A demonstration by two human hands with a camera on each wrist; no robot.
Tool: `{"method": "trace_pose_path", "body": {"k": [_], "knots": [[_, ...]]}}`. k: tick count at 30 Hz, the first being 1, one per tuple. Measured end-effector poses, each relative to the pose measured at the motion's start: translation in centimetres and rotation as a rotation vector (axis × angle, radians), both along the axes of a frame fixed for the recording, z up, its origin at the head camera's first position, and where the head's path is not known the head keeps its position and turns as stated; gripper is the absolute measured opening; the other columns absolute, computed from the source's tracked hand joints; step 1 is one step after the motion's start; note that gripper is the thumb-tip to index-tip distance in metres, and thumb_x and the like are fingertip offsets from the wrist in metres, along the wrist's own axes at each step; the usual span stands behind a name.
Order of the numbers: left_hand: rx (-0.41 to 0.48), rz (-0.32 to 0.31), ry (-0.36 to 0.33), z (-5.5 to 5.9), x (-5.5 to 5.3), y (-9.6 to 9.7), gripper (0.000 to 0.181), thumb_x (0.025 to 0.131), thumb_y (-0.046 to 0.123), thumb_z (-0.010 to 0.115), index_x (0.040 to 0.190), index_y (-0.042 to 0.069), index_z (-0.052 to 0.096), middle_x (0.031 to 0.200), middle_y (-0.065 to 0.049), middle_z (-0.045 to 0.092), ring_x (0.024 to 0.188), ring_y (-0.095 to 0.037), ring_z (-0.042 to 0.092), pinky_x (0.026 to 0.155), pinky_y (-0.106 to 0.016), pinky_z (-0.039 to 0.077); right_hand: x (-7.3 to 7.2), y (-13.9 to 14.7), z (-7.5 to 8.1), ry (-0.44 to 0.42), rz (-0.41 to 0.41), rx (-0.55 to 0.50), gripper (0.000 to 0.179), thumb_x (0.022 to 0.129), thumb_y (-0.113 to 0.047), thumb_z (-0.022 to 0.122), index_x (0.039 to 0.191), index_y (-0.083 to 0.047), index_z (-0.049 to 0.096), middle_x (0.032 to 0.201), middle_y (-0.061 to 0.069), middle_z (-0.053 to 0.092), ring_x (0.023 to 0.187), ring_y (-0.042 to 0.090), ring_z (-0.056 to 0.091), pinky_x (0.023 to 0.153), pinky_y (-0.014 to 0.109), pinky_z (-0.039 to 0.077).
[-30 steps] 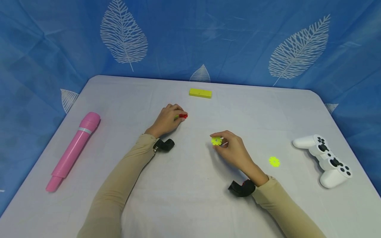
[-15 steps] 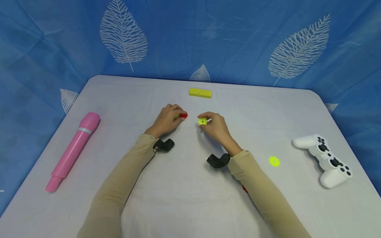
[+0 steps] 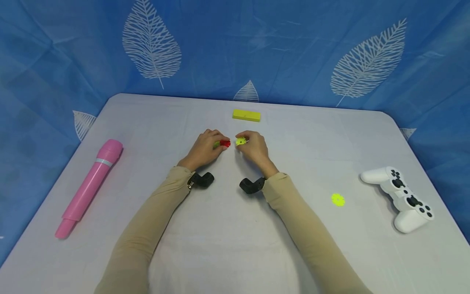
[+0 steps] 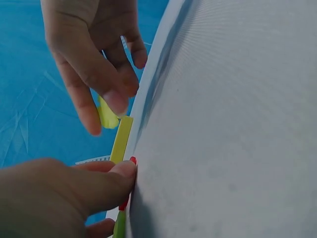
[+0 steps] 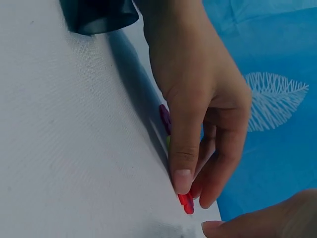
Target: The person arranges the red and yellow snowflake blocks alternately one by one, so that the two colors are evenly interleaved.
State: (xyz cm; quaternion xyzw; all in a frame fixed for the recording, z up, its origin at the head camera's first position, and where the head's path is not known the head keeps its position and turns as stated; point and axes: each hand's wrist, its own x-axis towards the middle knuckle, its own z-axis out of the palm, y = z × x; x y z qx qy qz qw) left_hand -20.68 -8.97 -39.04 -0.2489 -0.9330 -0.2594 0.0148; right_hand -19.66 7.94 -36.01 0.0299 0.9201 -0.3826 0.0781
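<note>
My left hand (image 3: 204,149) pinches a red notched plastic disc (image 3: 225,143) seen edge-on, with a green disc (image 3: 216,144) behind it. In the right wrist view a purple disc (image 5: 165,118) shows past the left thumb, in line with the red one. Between thumb and fingers my right hand (image 3: 254,148) holds a yellow flower-shaped disc (image 3: 240,141), its face toward me; a small white edge shows beside it. Only a narrow gap parts the yellow disc from the red one. In the left wrist view, the right hand's yellow disc (image 4: 107,113) is partly covered by fingers.
A yellow block (image 3: 246,115) lies beyond the hands near the table's back edge. Another yellow flower disc (image 3: 338,199) lies right of the right forearm. A white game controller (image 3: 398,199) is at the far right, a pink microphone-shaped tube (image 3: 88,190) at the left.
My right hand has moved left and away from me, bringing its yellow disc close to the red one. The left hand stays put. A red bit glimpsed beside the right sleeve is now hidden.
</note>
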Motion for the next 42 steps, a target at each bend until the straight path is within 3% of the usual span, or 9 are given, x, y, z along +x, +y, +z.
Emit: {"method": "trace_pose_path", "body": {"k": [4,9,13,24,34,42], "knots": [[0.014,0.004,-0.020,0.1,0.1,0.0,0.027,0.087,0.022,0.060,0.112,0.013,0.064,0.107,-0.005,0.061,0.100,-0.022,0.049,0.083,-0.040,0.039,-0.5,-0.4,-0.4,-0.027,-0.025,0.020,0.032,0.076,-0.010,0.067,0.108,-0.014,0.066,0.119,0.007,0.061,0.105,0.019,0.055,0.091,0.036,0.043],[0.026,0.001,-0.025,0.1,0.2,-0.1,0.027,0.086,0.020,0.061,0.112,0.012,0.064,0.107,-0.005,0.061,0.100,-0.023,0.049,0.084,-0.041,0.039,-0.8,-0.6,-1.1,-0.007,-0.025,0.065,0.031,0.075,-0.011,0.068,0.106,-0.016,0.067,0.110,0.007,0.064,0.091,0.018,0.056,0.080,0.033,0.045],[0.037,-0.002,-0.024,0.1,0.2,-0.1,0.026,0.086,0.019,0.061,0.111,0.012,0.065,0.109,-0.006,0.061,0.101,-0.023,0.049,0.085,-0.041,0.038,-0.8,-0.7,-1.3,-0.005,-0.004,0.058,0.035,0.077,-0.013,0.069,0.111,-0.014,0.064,0.107,0.009,0.064,0.090,0.020,0.056,0.079,0.033,0.045],[0.028,-0.003,-0.017,-0.1,0.1,-0.1,0.027,0.086,0.021,0.061,0.112,0.013,0.064,0.111,-0.006,0.059,0.102,-0.023,0.049,0.087,-0.041,0.039,-0.6,-0.6,-1.0,0.036,0.058,0.085,0.040,0.077,-0.014,0.070,0.115,-0.003,0.061,0.119,0.015,0.057,0.109,0.024,0.052,0.094,0.036,0.041],[0.027,-0.001,-0.004,-0.1,0.1,-0.1,0.027,0.086,0.021,0.062,0.111,0.012,0.064,0.111,-0.006,0.060,0.102,-0.024,0.049,0.087,-0.042,0.039,-0.5,-0.8,-0.7,0.044,0.102,0.114,0.047,0.076,-0.007,0.067,0.121,-0.003,0.055,0.117,0.018,0.054,0.106,0.027,0.049,0.091,0.037,0.042],[0.033,-0.009,0.011,-0.2,0.0,0.0,0.027,0.085,0.021,0.062,0.110,0.011,0.065,0.110,-0.007,0.060,0.101,-0.024,0.050,0.085,-0.042,0.039,-0.3,-0.9,-0.4,0.104,0.140,0.187,0.043,0.078,0.001,0.060,0.121,-0.002,0.054,0.110,0.017,0.058,0.097,0.026,0.055,0.086,0.035,0.047]]}}
